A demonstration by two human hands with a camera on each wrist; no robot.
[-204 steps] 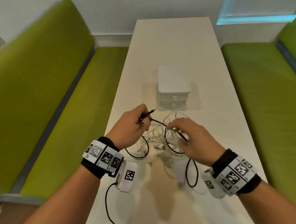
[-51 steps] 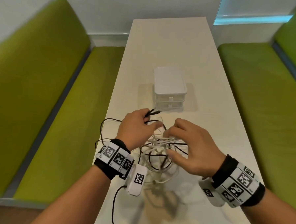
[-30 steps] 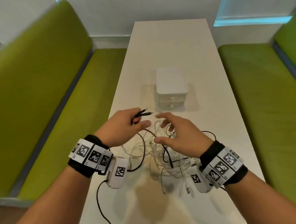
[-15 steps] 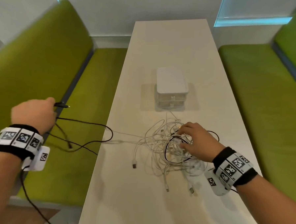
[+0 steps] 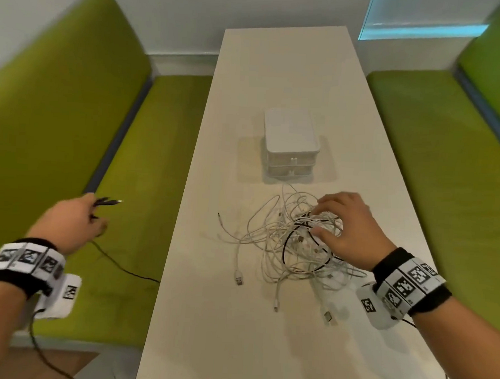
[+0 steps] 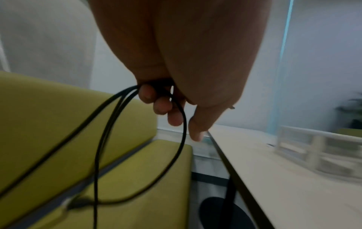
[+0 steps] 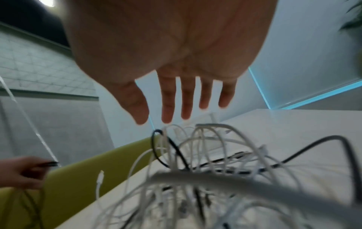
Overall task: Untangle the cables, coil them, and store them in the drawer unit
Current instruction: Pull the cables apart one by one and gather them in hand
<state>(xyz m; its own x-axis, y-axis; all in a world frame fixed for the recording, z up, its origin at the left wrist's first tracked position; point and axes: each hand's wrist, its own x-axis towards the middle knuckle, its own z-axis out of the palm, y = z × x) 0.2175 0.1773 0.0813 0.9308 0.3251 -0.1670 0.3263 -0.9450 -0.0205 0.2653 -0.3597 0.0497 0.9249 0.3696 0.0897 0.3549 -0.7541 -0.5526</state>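
A tangle of white cables (image 5: 269,242) with a black cable (image 5: 286,243) looped through it lies on the white table (image 5: 278,69), just in front of the shut white drawer unit (image 5: 291,133). My right hand (image 5: 322,219) is over the tangle, fingers straight and spread, fingertips at its top strands (image 7: 205,139). My left hand (image 5: 94,210) is out past the table's left edge, over the bench. It grips a separate black cable (image 5: 117,265) whose plug ends (image 5: 109,202) stick out past the fingers. In the left wrist view its loops (image 6: 109,131) hang below my left hand (image 6: 166,105).
Green benches flank the table on the left (image 5: 59,107) and right (image 5: 448,141). Loose white plug ends (image 5: 239,280) lie toward the near side of the pile. The drawer unit (image 6: 317,153) shows blurred at the right of the left wrist view.
The black cable in my left hand has come off the table and out of the pile; it now hangs over the bench. My right hand stays over the tangle.
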